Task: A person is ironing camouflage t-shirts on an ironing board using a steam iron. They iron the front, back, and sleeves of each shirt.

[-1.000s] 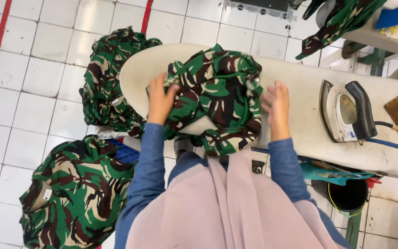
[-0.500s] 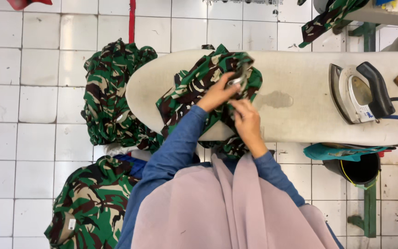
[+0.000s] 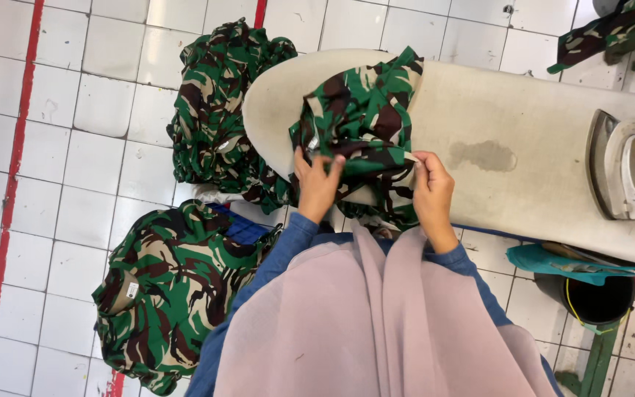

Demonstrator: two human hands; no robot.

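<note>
White tiled floor w/ red lines; beige ironing board [image 3: 523, 110] across the top right. On the floor, left: 2 piles of camo garments [image 3: 178, 294] [image 3: 218, 117]. 1 camo garment [image 3: 365, 117] lies bunched at the board's rounded left end, hanging over its near edge. Left hand [image 3: 317, 184] and right hand [image 3: 431, 191] each pinch its near hem. 1 iron [image 3: 630, 169] at the right end; bare board between.

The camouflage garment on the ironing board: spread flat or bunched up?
Bunched up: the camouflage garment sits crumpled, gripped by left hand and right hand.
</note>
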